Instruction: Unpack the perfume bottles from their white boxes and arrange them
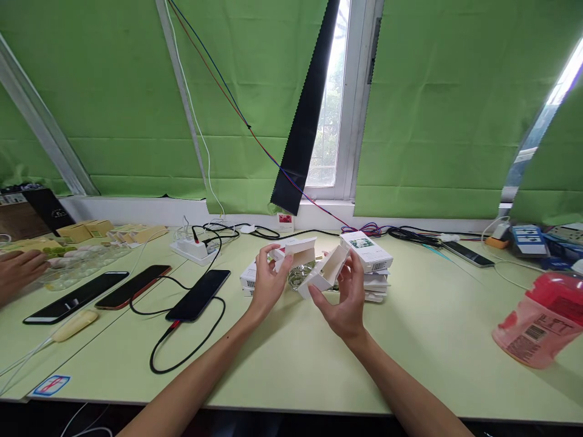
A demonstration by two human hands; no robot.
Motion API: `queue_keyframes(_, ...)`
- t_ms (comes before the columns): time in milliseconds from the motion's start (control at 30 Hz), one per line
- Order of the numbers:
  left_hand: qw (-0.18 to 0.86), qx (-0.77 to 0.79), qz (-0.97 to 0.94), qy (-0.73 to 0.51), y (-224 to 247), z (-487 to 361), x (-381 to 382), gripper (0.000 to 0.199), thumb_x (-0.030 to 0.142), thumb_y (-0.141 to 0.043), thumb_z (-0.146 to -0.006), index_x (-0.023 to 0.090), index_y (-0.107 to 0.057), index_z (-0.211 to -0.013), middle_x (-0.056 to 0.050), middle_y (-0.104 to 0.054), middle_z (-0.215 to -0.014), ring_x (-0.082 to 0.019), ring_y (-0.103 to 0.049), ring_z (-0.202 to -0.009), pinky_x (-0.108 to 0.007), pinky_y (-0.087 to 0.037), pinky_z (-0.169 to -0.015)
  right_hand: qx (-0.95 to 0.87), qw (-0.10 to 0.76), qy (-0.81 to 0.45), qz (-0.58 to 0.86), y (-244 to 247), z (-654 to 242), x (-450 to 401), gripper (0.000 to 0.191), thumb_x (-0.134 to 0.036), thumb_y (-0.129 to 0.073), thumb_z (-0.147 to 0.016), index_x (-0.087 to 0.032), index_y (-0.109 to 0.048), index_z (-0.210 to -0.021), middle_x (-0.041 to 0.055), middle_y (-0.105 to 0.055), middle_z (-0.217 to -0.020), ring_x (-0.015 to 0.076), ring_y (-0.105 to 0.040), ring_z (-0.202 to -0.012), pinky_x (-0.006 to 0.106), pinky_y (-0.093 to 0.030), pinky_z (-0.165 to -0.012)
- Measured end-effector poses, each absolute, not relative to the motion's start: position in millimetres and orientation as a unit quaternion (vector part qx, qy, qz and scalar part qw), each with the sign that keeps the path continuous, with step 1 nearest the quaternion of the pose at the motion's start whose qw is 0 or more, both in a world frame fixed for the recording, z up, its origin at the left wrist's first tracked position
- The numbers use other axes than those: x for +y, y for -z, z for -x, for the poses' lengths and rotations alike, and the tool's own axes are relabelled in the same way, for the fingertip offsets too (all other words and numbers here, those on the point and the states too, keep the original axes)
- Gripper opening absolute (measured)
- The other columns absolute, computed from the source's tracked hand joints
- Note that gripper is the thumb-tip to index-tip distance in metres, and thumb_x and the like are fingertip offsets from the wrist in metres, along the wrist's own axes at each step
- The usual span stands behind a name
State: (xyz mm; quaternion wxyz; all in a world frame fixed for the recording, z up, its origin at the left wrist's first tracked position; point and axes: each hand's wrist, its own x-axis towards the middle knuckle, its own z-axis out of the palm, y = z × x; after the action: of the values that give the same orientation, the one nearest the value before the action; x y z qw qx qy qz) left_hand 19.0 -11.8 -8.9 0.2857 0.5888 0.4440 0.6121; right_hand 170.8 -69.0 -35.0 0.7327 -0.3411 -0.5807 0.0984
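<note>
My left hand (269, 276) holds a small white box part (300, 252) between thumb and fingers, its hollow side showing. In my right hand (342, 300) is another open white box part (325, 271), tilted, with its inside facing up and left. The two parts are close together above the table. Behind and between them lies a shiny metallic, coiled-looking item (298, 276), partly hidden. A stack of white boxes (371, 254) with a green picture on top stands just right of my right hand. More white boxes (248, 278) sit behind my left hand.
Left on the table (273, 376) are a black phone (199, 295) on a cable, two more phones, and a power strip (194, 247). Another person's hand (20, 270) is at the far left. A red-lidded container (540, 321) stands right, with cables along the back.
</note>
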Motion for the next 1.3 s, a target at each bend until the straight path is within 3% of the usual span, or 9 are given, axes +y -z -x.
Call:
queue_keyframes(467, 0.303, 0.441, -0.604, -0.591, 7.6, -21.6, -16.1, 0.047, 0.058, -0.064, -0.086, 0.025, -0.052, -0.117, -0.006, -0.055, -0.12, -0.016, -0.063, -0.093, -0.028, -0.053, -0.079, -0.605, 0.743, -0.1, 0.267, 36.1, -172.2, -66.4, 0.09, -0.028, -0.081, -0.077, -0.026, -0.03, -0.151, 0.0148, -0.054, -0.137, 0.0284, -0.058, -0.128, 0.048, -0.053, -0.106)
queue_keyframes(733, 0.3, 0.441, -0.608, -0.589, 3.9, -23.4, -19.4, 0.045, 0.056, -0.063, -0.087, 0.025, -0.051, -0.117, -0.008, -0.054, -0.125, -0.017, -0.063, -0.098, -0.029, -0.054, -0.081, -0.623, 0.724, -0.114, 0.273, 38.9, -171.5, -63.7, 0.089, -0.028, -0.082, -0.076, -0.026, -0.03, -0.149, 0.0155, -0.052, -0.137, 0.0292, -0.059, -0.128, 0.048, -0.056, -0.103)
queue_keyframes(1300, 0.3, 0.431, -0.607, -0.597, 0.8, -24.7, -22.9, 0.043, 0.054, -0.064, -0.086, 0.024, -0.053, -0.115, -0.006, -0.056, -0.12, -0.015, -0.063, -0.091, -0.028, -0.055, -0.077, -0.64, 0.693, -0.128, 0.308, 38.2, -172.0, -63.3, 0.088, -0.033, -0.083, -0.074, -0.026, -0.034, -0.146, 0.0138, -0.056, -0.134, 0.0279, -0.062, -0.123, 0.048, -0.056, -0.102)
